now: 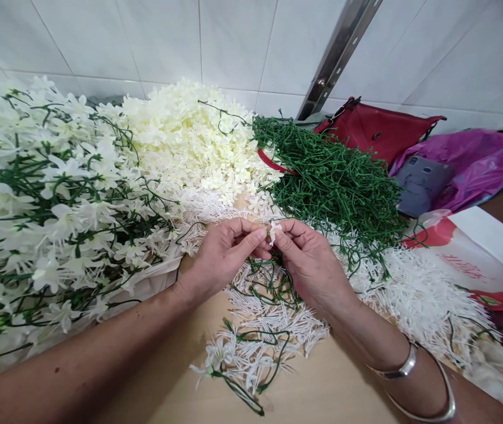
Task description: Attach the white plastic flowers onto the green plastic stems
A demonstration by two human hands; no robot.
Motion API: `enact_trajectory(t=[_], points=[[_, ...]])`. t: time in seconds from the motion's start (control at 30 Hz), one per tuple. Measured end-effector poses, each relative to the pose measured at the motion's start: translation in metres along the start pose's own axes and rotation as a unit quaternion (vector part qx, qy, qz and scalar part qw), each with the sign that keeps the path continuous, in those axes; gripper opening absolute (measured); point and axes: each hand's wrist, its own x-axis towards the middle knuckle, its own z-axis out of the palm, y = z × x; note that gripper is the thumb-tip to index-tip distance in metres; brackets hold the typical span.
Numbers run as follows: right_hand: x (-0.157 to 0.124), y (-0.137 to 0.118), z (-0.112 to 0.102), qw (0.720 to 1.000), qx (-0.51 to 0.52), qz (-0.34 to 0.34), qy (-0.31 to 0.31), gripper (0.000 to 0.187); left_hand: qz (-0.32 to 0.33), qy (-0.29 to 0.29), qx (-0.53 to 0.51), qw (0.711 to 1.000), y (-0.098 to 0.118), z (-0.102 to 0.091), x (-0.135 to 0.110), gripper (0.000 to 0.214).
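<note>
I see a white tiled wall (163,35) at the back, and a light wooden table (322,388) in front of it. A shiny metal bar (340,53) leans up the wall.

Both hands meet in the middle, just above the table. The left hand (222,253) and the right hand (307,259) each pinch one small white flower (272,229) with thumb and first finger. The other fingers are curled in. The flower sits right between the two sets of fingertips. Two silver bangles (404,368) are on the right wrist.

Under the hands lie white spiky plastic bits (410,288) with a few thin green stems mixed in. On the left is a big heap of white flower sprays (48,200). Behind the hands is a pile of cream petals (198,141), and next to it a pile of green stems (335,176).

A red bag (375,132) sits behind the green pile. A purple plastic bag (476,159) is to its right.
</note>
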Motion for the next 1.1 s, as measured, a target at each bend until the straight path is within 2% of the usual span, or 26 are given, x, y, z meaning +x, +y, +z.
enact_trajectory(t=[0.37,0.77,1.1], points=[[0.0,-0.004,0.003,0.999,0.033,0.013,-0.005,0.033,0.008,0.001,-0.011,1.0,0.001,0.001,0.0,0.019],[0.003,0.003,0.002,1.0,0.017,-0.012,0.0,0.03,0.007,0.011,0.001,1.0,-0.005,-0.001,0.003,0.016],[0.004,-0.01,-0.001,0.999,0.042,0.028,0.011,0.038,0.016,-0.002,0.036,0.999,-0.001,0.001,0.002,0.016]])
